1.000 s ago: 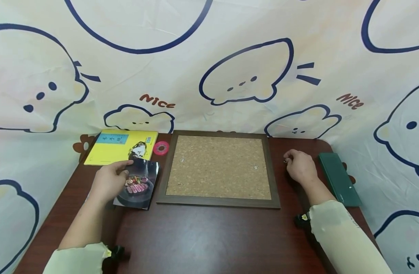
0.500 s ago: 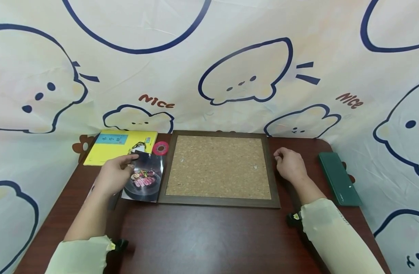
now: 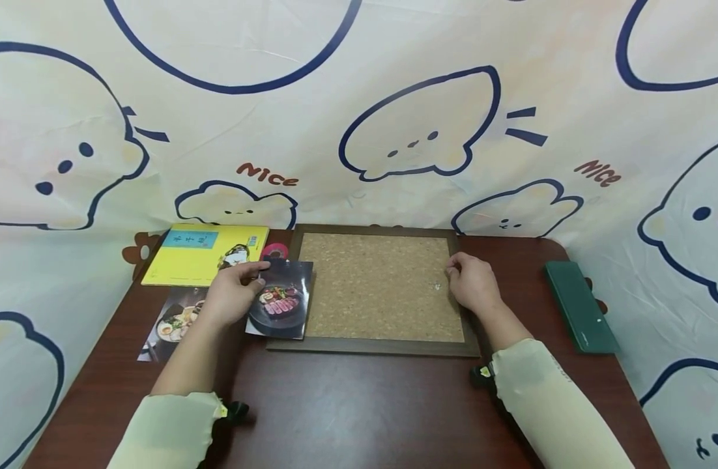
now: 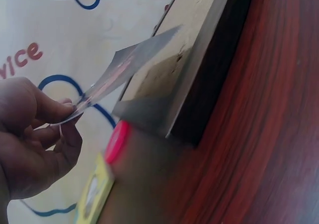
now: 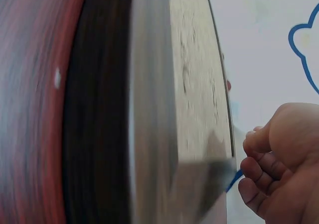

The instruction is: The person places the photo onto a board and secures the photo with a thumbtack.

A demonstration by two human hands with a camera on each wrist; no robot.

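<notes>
In the head view my left hand (image 3: 236, 296) pinches the upper left edge of a glossy photo print (image 3: 279, 301) of sliced meat in a dark pan. The left wrist view has the print (image 4: 122, 67) tilted in the air over the left end of the framed cork board (image 3: 382, 286). My right hand (image 3: 475, 284) hovers over the board's right frame, fingers curled, thumb against forefinger. Whether anything small sits between those fingertips, I cannot tell. A small shiny clear bit (image 3: 435, 286) shows on the cork near them.
On the left lie a yellow book (image 3: 186, 260) and a second food photo (image 3: 171, 326), partly behind my left forearm. A pink ring-shaped item (image 3: 275, 251) stands by the frame's left side. Far right is a dark green box (image 3: 582, 306). A printed cloth hangs behind the table.
My left hand has carried the meat photo rightward, from beside the book to over the board's left edge, uncovering the second photo. My right hand has moved left to the board's right frame.
</notes>
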